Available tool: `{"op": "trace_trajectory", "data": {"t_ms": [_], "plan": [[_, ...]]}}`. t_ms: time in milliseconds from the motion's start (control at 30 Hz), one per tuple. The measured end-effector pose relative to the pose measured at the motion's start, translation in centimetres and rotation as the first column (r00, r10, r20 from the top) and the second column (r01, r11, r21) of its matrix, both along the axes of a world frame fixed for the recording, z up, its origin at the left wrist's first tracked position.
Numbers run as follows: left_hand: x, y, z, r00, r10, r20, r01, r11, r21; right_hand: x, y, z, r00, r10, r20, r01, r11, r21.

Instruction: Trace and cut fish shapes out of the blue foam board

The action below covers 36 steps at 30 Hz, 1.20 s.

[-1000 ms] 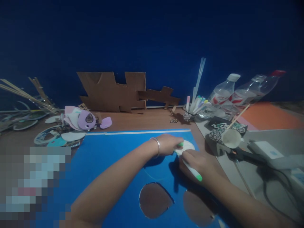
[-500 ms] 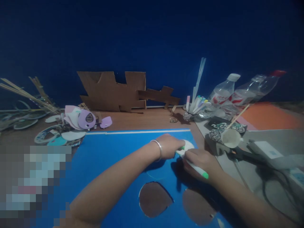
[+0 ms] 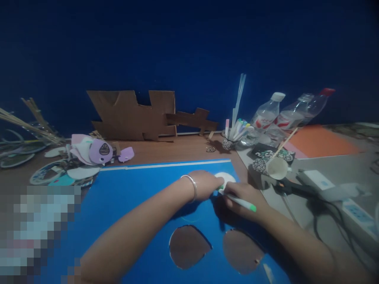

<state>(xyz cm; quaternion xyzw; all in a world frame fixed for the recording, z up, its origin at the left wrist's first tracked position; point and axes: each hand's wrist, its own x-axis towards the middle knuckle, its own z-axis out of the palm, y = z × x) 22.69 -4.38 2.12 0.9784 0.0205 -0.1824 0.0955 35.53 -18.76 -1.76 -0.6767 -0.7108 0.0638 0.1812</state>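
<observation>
My right hand (image 3: 244, 199) is closed around a white marker (image 3: 241, 201) with a green end, which points down and left toward my left fingers. My left hand (image 3: 205, 185), with a silver bangle (image 3: 191, 187) at the wrist, pinches a rounded white cut-out piece (image 3: 225, 179). A small green bit (image 3: 220, 187) shows by the left fingertips; what it is part of is hidden. Both hands are over the blue sheet (image 3: 142, 189). Nearer to me, two drop-shaped holes (image 3: 189, 247) in the sheet show brown beneath.
Cut brown cardboard (image 3: 136, 116) leans on the blue wall. Purple paper shapes (image 3: 100, 150) lie at left. A marker holder (image 3: 227, 144), plastic bottles (image 3: 268, 112), a tipped cup (image 3: 277, 169), orange paper (image 3: 322, 142) and a power strip (image 3: 359, 217) with cables are at right.
The view has shifted, so the scene sits slightly farther left. My hands stay close together, and more of the white piece shows above the fingers.
</observation>
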Motion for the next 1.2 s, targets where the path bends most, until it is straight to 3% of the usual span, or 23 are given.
{"op": "trace_trajectory", "data": {"t_ms": [267, 467, 800, 1033, 1200], "plan": [[0.0, 1.6, -1.3, 0.999, 0.014, 0.038, -0.011, 0.997, -0.079, -0.4, 0.2, -0.1, 0.999, 0.039, 0.029, -0.041, 0.998, 0.052], [0.0, 1.4, -1.2, 0.999, 0.019, 0.036, -0.016, 0.996, -0.084, -0.6, 0.4, -0.5, 0.999, 0.044, 0.022, -0.046, 0.995, 0.085], [-0.1, 0.7, -0.6, 0.999, 0.025, 0.025, -0.023, 0.999, -0.045, 0.3, -0.4, -0.6, 0.998, -0.046, 0.042, 0.048, 0.998, -0.050], [-0.1, 0.7, -0.7, 0.999, 0.019, 0.037, -0.017, 0.998, -0.053, 0.8, -0.2, -1.5, 0.999, -0.044, -0.024, 0.042, 0.997, -0.060], [-0.1, 0.7, -0.8, 0.999, 0.015, 0.034, -0.013, 0.999, -0.045, 1.1, -0.3, -1.1, 0.994, -0.033, -0.099, 0.027, 0.997, -0.067]]}}
